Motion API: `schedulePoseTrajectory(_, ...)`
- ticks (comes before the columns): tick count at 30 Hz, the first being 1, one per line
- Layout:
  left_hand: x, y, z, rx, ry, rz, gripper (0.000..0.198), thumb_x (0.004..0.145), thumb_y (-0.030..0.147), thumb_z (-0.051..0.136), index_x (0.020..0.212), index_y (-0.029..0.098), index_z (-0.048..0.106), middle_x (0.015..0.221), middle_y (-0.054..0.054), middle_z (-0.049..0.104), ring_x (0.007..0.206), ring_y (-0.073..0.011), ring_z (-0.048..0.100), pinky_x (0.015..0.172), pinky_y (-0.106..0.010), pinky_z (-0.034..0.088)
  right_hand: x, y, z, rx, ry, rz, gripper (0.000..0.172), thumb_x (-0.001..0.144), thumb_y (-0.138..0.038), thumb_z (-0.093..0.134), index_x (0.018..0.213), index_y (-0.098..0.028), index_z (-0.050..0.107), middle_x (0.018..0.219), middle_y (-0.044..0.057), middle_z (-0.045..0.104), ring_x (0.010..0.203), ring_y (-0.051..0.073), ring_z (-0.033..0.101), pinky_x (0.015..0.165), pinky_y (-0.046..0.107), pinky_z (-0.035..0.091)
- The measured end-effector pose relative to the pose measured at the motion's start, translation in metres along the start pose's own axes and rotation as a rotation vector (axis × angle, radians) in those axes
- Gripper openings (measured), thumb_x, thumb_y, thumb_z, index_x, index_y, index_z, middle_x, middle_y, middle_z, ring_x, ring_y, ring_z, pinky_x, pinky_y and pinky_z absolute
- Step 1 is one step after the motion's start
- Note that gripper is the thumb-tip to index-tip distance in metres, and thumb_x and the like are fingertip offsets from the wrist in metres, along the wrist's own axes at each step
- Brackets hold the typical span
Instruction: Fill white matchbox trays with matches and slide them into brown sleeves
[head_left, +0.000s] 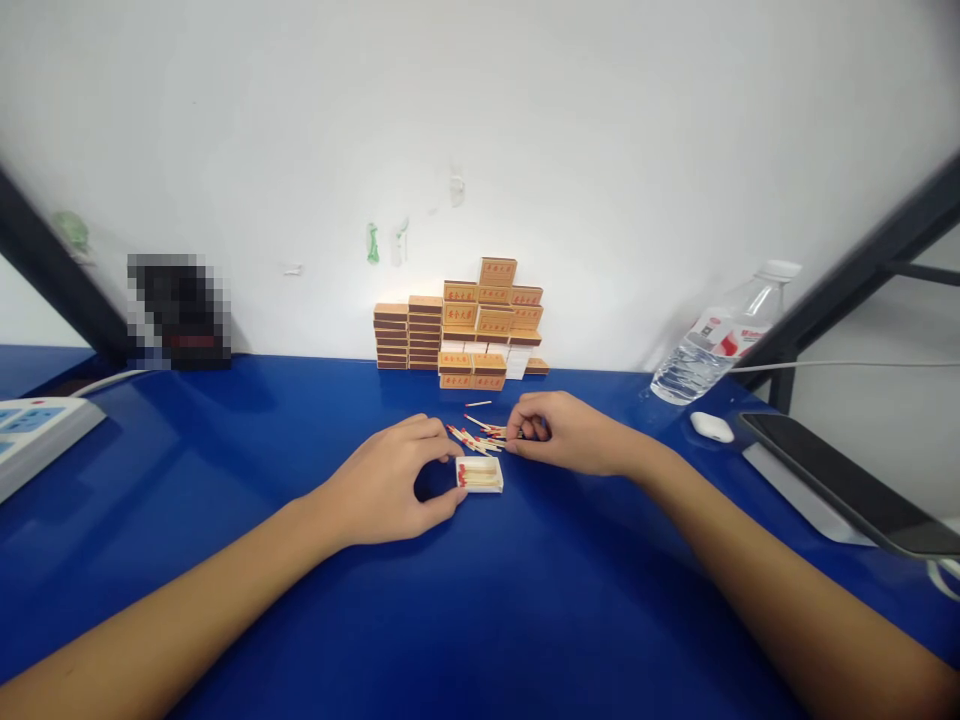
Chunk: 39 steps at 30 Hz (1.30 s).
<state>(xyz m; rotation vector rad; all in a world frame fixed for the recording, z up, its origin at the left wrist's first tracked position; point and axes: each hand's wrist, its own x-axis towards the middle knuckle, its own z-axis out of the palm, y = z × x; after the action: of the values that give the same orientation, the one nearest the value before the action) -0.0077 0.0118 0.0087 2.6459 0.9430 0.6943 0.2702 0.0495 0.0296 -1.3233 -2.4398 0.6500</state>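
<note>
The dark object (178, 310) against the wall (570, 140) is covered by a pixel mosaic and cannot be identified. The power strip (37, 430) is cut by the left edge, and the phone (847, 480) by the right edge. The characters printed on the stacked matchboxes (480, 320) are too small to be read. Some of the loose matches (476, 437) are hidden under the fingers of the right hand (570, 435). Both forearms (187, 610) are cut by the lower edge.
</note>
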Motion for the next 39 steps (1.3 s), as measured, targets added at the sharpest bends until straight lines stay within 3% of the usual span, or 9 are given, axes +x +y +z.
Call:
schedulePoseTrajectory(6,0.000,0.001,0.000,-0.006,-0.002,0.004,0.026,0.093,0.036,0.067,0.114,0.022,0.073,0.100,-0.008,0.068,0.096,-0.0248,0.063,0.084,-0.041,0.055,-0.001,-0.002,-0.002,0.097,-0.042,0.050,0.014,0.085,-0.034,0.070,0.084,-0.020,0.071,0.073,0.000,0.064,0.064,0.015,0.052,0.059,0.029,0.043)
schedulePoseTrajectory(13,-0.001,0.000,0.001,-0.006,0.007,0.018,0.025,0.094,0.036,0.066,0.113,0.023,0.073,0.098,-0.007,0.068,0.094,-0.0244,0.063,0.082,-0.040,0.055,0.000,0.000,-0.009,0.176,0.055,0.010,0.013,0.084,-0.032,0.069,0.085,-0.019,0.069,0.075,0.001,0.064,0.066,0.014,0.052,0.061,0.028,0.043)
schedulePoseTrajectory(15,0.000,0.001,0.001,-0.005,0.003,0.015,0.024,0.093,0.036,0.066,0.113,0.022,0.073,0.098,-0.007,0.068,0.094,-0.0243,0.063,0.082,-0.040,0.055,0.000,0.001,-0.008,0.238,0.069,0.001,0.015,0.083,-0.028,0.068,0.096,-0.019,0.069,0.078,0.000,0.063,0.067,0.014,0.052,0.062,0.028,0.043)
schedulePoseTrajectory(19,0.000,0.001,0.001,0.003,-0.002,0.007,0.026,0.094,0.037,0.066,0.113,0.022,0.073,0.098,-0.007,0.067,0.095,-0.0246,0.062,0.085,-0.042,0.055,0.000,0.000,-0.005,0.274,0.049,-0.031,0.037,0.085,-0.021,0.062,0.121,-0.021,0.065,0.083,-0.001,0.062,0.067,0.014,0.052,0.062,0.029,0.043)
schedulePoseTrajectory(25,0.000,0.000,0.001,-0.003,-0.008,-0.004,0.026,0.094,0.038,0.066,0.114,0.022,0.073,0.100,-0.007,0.067,0.095,-0.0242,0.062,0.085,-0.042,0.055,0.003,0.002,-0.007,0.271,0.142,0.013,0.018,0.087,-0.033,0.068,0.097,-0.019,0.074,0.079,0.002,0.067,0.072,0.016,0.059,0.070,0.032,0.049)
schedulePoseTrajectory(32,-0.001,0.000,0.001,-0.004,0.002,0.015,0.026,0.094,0.037,0.066,0.114,0.022,0.073,0.099,-0.007,0.068,0.096,-0.0245,0.062,0.086,-0.041,0.054,0.002,0.003,-0.011,0.429,0.069,0.116,0.035,0.082,-0.051,0.078,0.090,-0.018,0.072,0.082,0.005,0.073,0.067,0.015,0.060,0.062,0.030,0.046)
schedulePoseTrajectory(35,0.000,0.000,0.001,0.000,-0.004,0.010,0.026,0.095,0.038,0.065,0.114,0.022,0.073,0.099,-0.007,0.068,0.096,-0.0242,0.062,0.085,-0.041,0.054,0.003,0.007,-0.011,0.339,0.039,0.089,0.034,0.081,-0.051,0.080,0.087,-0.018,0.074,0.084,0.005,0.073,0.068,0.014,0.057,0.063,0.030,0.043)
schedulePoseTrajectory(39,-0.001,-0.001,0.001,0.004,-0.010,0.000,0.027,0.095,0.038,0.065,0.114,0.021,0.073,0.099,-0.007,0.068,0.096,-0.0242,0.062,0.084,-0.041,0.054,0.003,0.013,-0.011,0.197,-0.004,0.115,0.033,0.080,-0.052,0.080,0.085,-0.019,0.078,0.070,0.001,0.066,0.060,0.013,0.046,0.057,0.029,0.034)
